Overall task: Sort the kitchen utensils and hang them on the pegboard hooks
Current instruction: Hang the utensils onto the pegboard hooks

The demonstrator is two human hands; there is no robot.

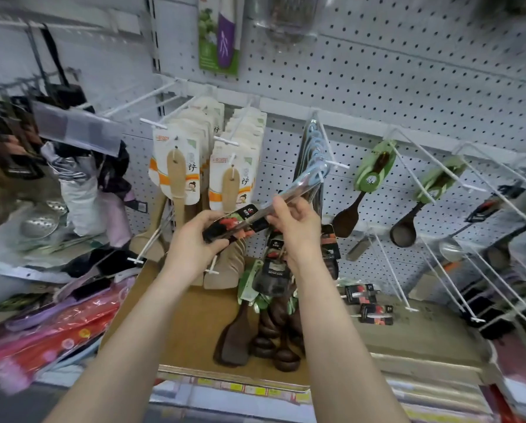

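Note:
I hold a long metal utensil (289,190) with a black and red label at its lower end. My left hand (194,239) grips the labelled end. My right hand (295,221) pinches the shaft higher up. Its blue-tipped top end sits at a white pegboard hook (332,163), where several similar utensils (310,141) hang. The white pegboard (408,71) fills the wall behind. Wooden spatulas in white packaging (176,169) hang on hooks to the left. Dark wooden spoons with green cards (374,172) hang to the right.
A brown shelf (179,319) below holds loose dark wooden spatulas (234,340) and small black-labelled packs (371,309). Long white hooks (438,270) jut out at the right. Colourful packaged goods (42,340) lie lower left. A metal skimmer (39,221) and bags are at the left.

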